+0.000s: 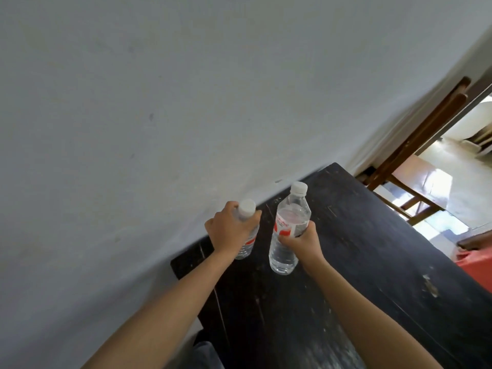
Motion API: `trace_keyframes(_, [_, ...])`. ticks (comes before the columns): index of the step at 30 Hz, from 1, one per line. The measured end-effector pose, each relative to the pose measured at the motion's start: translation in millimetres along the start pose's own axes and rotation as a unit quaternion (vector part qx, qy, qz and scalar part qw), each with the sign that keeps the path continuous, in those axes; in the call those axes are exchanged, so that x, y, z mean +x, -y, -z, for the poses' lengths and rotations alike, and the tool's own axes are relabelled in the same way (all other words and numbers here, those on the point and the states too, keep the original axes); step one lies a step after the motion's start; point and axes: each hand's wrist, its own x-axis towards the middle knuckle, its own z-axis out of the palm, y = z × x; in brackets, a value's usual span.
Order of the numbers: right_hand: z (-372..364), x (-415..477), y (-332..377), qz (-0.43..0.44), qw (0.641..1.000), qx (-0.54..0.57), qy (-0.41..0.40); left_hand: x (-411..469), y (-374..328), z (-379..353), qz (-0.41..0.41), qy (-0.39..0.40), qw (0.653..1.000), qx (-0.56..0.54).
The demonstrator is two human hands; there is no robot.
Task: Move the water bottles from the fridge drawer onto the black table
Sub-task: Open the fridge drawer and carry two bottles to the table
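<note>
- Pale grey wall (133, 102) fills most of the view, one surface, plain and lightly marked.
- One black bench (372, 262) stands against that wall, its dark top scratched and worn pale in places.
- One sunlit floor (450, 179) shows through a doorway at the far right.
- One wooden chair (415, 145) stands past the far end of the bench, beside the wall.
- One red object (476, 267) shows at the right edge, cut off by the frame; what it is cannot be told.
- Two clear water bottles, both over the bench near the wall, upright with a slight tilt, each with a white cap and a red-and-white label. The left bottle (247, 245) is nearer the wall and largely hidden by the fingers on it; the right bottle (290, 217) is just beside it, not touching it. Whether either base rests on the bench cannot be told.
- Two hands, held apart: the left hand (230, 230) grips the left bottle just below the cap, and the right hand (302, 242) grips the right bottle around its middle.
</note>
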Motion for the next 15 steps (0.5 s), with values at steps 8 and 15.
trace_keyframes(8, [-13,25,12,-0.002,1.0,-0.016,0.005,14,24,3,-0.12,0.208,0.97,-0.038])
trace_keyframes(15, [-4,29,15,0.003,1.0,-0.026,-0.014,21,33,2,-0.115,0.113,0.987,-0.021])
